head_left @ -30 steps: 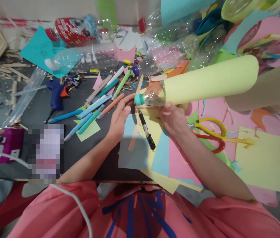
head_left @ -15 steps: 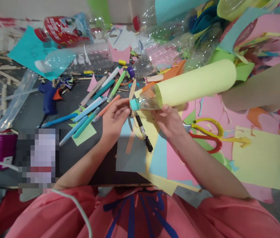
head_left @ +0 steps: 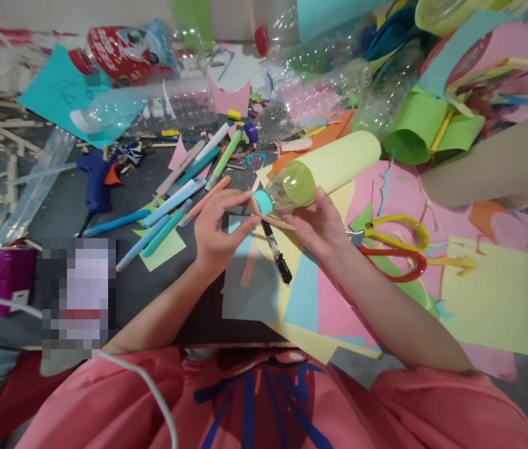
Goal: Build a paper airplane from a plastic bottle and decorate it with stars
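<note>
A clear plastic bottle (head_left: 285, 183) with a teal cap (head_left: 263, 202) and pale yellow paper (head_left: 346, 161) round its body lies tilted before me, neck to the left. My right hand (head_left: 320, 226) is closed round its near side, thumb on the shoulder. A thin wooden craft stick (head_left: 277, 221) runs slantwise along the near side of the cap and neck. My left hand (head_left: 220, 227) pinches the stick's end by the cap with thumb and forefinger; the exact contact is partly hidden. Just below lies a black pen (head_left: 277, 254) on coloured paper.
Several markers (head_left: 170, 202) and a blue glue gun (head_left: 93, 181) lie to the left. Scissors (head_left: 395, 249) with red and yellow handles rest right of my wrist. Empty bottles (head_left: 151, 106) line the back. Paper scraps (head_left: 493, 299) spread on the right; a cable (head_left: 146, 380) crosses at lower left.
The bottle has turned, its cap now nearer me and its far end farther away and to the left. The craft stick has swung from upright behind the cap to slanting along its near side.
</note>
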The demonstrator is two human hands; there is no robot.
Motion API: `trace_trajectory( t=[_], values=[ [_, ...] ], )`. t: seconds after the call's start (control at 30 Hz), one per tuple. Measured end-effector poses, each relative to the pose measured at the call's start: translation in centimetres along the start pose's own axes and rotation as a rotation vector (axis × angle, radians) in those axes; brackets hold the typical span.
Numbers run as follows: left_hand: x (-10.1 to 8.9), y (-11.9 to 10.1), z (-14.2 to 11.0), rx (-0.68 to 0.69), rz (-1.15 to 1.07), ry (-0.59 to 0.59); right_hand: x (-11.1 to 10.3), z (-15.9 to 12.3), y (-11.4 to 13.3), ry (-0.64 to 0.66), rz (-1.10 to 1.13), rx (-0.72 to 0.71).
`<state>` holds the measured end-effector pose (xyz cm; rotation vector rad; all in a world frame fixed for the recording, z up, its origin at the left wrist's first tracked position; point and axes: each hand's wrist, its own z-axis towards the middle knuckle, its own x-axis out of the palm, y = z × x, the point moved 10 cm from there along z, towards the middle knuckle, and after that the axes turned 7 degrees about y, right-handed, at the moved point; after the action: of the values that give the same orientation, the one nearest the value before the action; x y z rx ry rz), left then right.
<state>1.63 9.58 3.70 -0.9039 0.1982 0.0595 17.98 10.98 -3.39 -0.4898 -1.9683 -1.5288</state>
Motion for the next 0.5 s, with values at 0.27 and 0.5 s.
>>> trace_trajectory(
  t=[0.27, 0.5],
  values=[
    [0.3, -0.5, -0.3, -0.037, 0.129, 0.048, -0.6, -0.5, -0.1, -0.033, -0.056, 0.024],
    [0.4, 0.1, -0.7, -0.079, 0.079, 0.039, -0.4, -0.7, -0.1, -0.053, -0.045, 0.013]
  ],
)
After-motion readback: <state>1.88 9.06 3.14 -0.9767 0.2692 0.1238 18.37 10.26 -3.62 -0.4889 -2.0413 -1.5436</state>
